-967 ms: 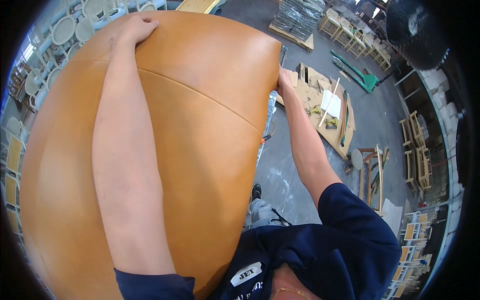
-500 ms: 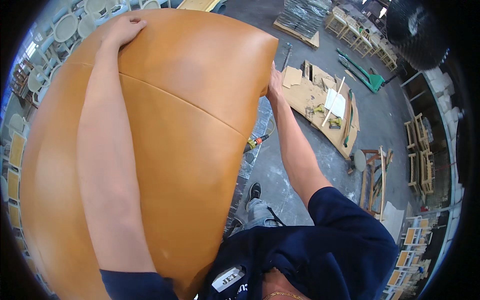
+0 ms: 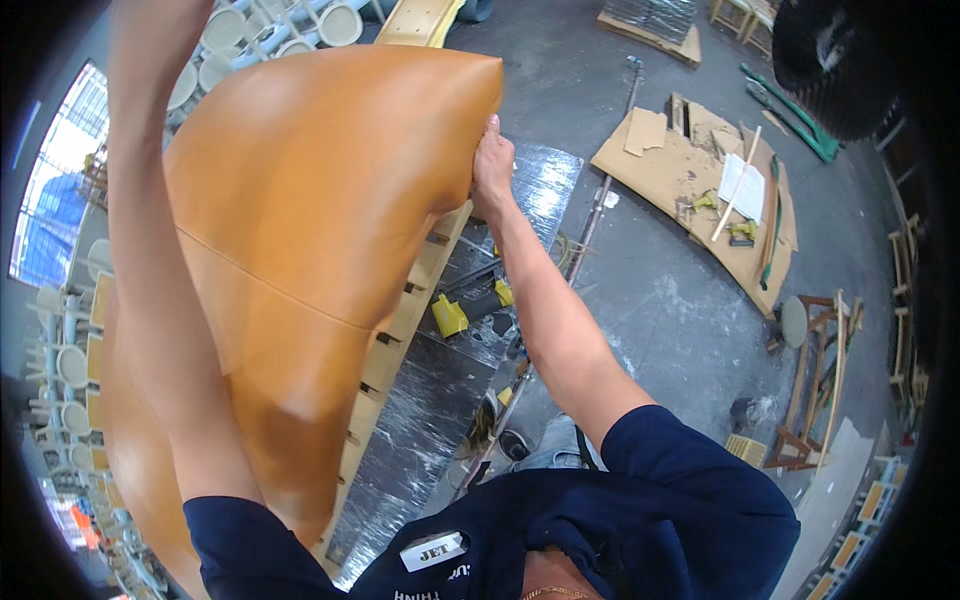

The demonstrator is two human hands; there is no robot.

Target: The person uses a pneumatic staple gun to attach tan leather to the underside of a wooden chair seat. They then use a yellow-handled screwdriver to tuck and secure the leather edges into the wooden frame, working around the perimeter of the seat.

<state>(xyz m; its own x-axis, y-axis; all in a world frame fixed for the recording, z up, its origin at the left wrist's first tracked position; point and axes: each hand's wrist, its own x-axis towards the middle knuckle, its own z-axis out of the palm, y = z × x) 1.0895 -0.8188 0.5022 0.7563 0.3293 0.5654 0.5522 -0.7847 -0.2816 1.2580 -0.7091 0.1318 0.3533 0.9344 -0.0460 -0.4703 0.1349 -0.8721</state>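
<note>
A large tan leather cover (image 3: 320, 170), with a seam running across it, lies over a pale wooden frame (image 3: 425, 275). Its right side is lifted, so the slotted wooden rail shows beneath. My right hand (image 3: 493, 170) grips the cover by its edge near the far right corner, thumb up and the other fingers mostly hidden. Across the left side, my left forearm stretches up past the top of the view; that hand is cut off. Beside the rail, a yellow-and-black power tool (image 3: 470, 310) rests on the film-covered table (image 3: 400, 430).
Cardboard (image 3: 690, 200) with two yellow tools and wooden strips stands right of the table. A green pallet jack (image 3: 800, 125) is farther right. Stacked chairs (image 3: 75, 370) line the left side. A wooden stool frame (image 3: 810, 390) lies at right.
My left hand has left the cover and gone out past the top edge. The cover's right side has come up, uncovering the wooden rail and power tool. The whole view has shifted.
</note>
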